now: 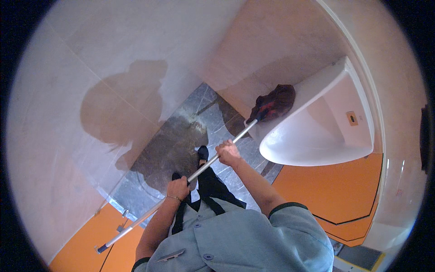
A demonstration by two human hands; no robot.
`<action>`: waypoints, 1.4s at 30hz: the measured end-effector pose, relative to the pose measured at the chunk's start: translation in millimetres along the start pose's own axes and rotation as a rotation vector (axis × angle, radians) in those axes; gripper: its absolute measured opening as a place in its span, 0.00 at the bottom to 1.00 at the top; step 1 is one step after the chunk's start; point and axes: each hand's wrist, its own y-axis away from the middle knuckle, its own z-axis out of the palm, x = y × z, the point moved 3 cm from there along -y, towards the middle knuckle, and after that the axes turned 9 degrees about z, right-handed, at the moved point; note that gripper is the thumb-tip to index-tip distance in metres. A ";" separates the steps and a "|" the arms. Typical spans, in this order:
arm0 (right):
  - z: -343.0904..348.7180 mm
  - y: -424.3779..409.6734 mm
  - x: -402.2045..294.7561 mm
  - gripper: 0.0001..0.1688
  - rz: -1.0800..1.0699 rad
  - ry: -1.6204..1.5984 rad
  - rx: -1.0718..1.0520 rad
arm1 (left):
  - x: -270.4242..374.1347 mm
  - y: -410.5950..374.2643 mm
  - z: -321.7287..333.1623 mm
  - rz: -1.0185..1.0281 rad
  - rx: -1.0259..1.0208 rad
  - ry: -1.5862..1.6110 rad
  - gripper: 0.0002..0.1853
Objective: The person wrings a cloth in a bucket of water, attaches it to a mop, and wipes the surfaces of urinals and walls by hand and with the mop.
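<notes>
A long metal pole (210, 162) runs slantwise across my front, and both hands grip it. My left hand (178, 188), with a band at the wrist, is closed around the pole close to my waist. Farther up the shaft, my right hand (228, 153) wraps around it with the arm stretched out. A dark red cloth (277, 103) covers the pole's far end. It lies against the outer side of a white wall-mounted urinal (306, 136), beside the tiled wall. Whatever head is under the cloth is hidden. The pole's lower end points back past my left arm.
Tiled walls (112, 44) meet in a corner ahead. The grey marble-patterned floor (217, 119) carries my shadow around my dark shoes. Orange partition panels stand at the right (326, 183) and lower left (81, 241). A small sensor plate (352, 118) sits inside the urinal.
</notes>
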 end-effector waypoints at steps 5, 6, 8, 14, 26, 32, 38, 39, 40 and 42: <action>-58.0 24.3 -43.4 0.05 -0.027 -0.042 0.062 | -34.9 26.8 4.8 0.054 0.021 0.081 0.15; -69.1 27.5 -49.8 0.05 -0.026 -0.042 0.093 | -37.6 28.4 4.7 0.080 0.039 0.082 0.17; -65.6 33.7 -53.3 0.06 -0.020 0.001 0.132 | -32.2 35.6 13.1 0.075 0.004 0.096 0.17; -20.9 22.6 -33.6 0.05 -0.002 -0.075 0.163 | -23.0 25.6 15.2 0.036 -0.075 0.108 0.15; 46.3 34.7 -39.6 0.05 -0.077 -0.043 -0.230 | -20.2 36.7 -4.9 -0.051 -0.345 0.205 0.16; 27.9 50.8 -53.6 0.05 -0.069 -0.047 -0.231 | -11.4 59.0 -18.5 -0.046 -0.379 0.239 0.15; 128.2 43.3 28.9 0.05 -0.113 0.018 -0.427 | 37.5 -15.8 39.4 -0.132 -0.439 0.265 0.16; 134.2 48.9 38.0 0.05 -0.104 -0.013 -0.455 | 51.2 -25.0 40.9 -0.136 -0.454 0.261 0.16; 140.2 57.1 46.0 0.05 -0.097 -0.045 -0.484 | 61.0 -30.4 41.1 -0.141 -0.470 0.258 0.16; 160.7 69.1 61.3 0.07 -0.094 -0.086 -0.519 | 72.4 -30.5 35.2 -0.125 -0.412 0.228 0.16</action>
